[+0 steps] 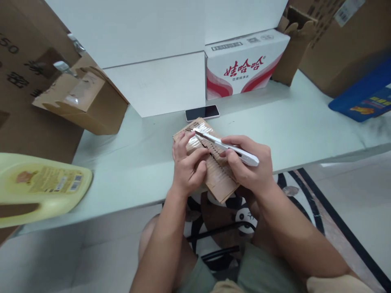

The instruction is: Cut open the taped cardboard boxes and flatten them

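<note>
We look down on our own two bare hands at the near edge of a pale green table point(131, 162). Between them, in the centre, is a flattish brown cardboard package point(218, 176), set at a slant, its near end jutting past the table edge. Shiny tape covers part of its far end, and a dark, ragged line runs along its top. Our left hand point(187, 171) is clasped on the package's left side, fingers bent over its top. Our right hand point(255, 171) is closed around a white utility knife point(215, 141), whose blade points to the far left, close to our left fingertips; we cannot tell whether the tip touches the cardboard.

Just beyond the package, a phone point(202, 113) lies dark side up. Behind it stand plain white panels point(159, 85), and to their right a white carton point(244, 67) with red lettering. On the left we see a brown box point(105, 110) and, nearer, a yellow bottle point(77, 181). A blue container point(366, 97) is at the far right.
</note>
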A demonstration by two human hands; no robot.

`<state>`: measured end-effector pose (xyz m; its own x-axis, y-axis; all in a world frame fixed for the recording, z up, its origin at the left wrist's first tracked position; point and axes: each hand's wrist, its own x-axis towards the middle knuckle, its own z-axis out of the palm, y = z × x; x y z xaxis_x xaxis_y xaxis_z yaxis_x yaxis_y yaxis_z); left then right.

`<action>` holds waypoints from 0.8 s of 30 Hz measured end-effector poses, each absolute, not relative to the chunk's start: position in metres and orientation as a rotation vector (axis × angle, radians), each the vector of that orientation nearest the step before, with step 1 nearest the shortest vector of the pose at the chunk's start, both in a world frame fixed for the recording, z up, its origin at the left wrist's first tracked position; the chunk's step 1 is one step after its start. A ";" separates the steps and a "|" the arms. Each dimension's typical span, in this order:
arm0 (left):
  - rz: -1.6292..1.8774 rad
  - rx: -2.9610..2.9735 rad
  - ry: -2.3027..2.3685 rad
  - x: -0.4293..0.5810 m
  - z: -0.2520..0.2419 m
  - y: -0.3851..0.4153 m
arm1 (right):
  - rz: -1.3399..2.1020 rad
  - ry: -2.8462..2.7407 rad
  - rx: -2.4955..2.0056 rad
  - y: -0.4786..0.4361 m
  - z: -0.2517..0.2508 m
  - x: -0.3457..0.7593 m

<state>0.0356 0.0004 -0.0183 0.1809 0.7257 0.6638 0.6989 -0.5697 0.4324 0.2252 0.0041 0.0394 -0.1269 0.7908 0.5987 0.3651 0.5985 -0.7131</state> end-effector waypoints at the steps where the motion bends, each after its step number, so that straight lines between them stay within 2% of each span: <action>1: 1.358 2.400 1.456 0.035 -0.017 0.000 | 0.495 -1.743 -0.964 0.005 0.040 0.225; 14: 1.296 2.391 1.524 0.035 -0.012 -0.003 | 0.584 -1.880 -1.095 0.012 0.042 0.222; 24: 1.314 2.418 1.530 0.037 -0.012 -0.005 | 0.470 -1.781 -1.059 0.007 0.044 0.227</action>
<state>0.0370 -0.0047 -0.0120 0.1798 0.7433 0.6443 0.7492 -0.5279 0.4000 0.2266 0.0069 0.0436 -0.1471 0.8258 0.5445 0.4496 0.5461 -0.7068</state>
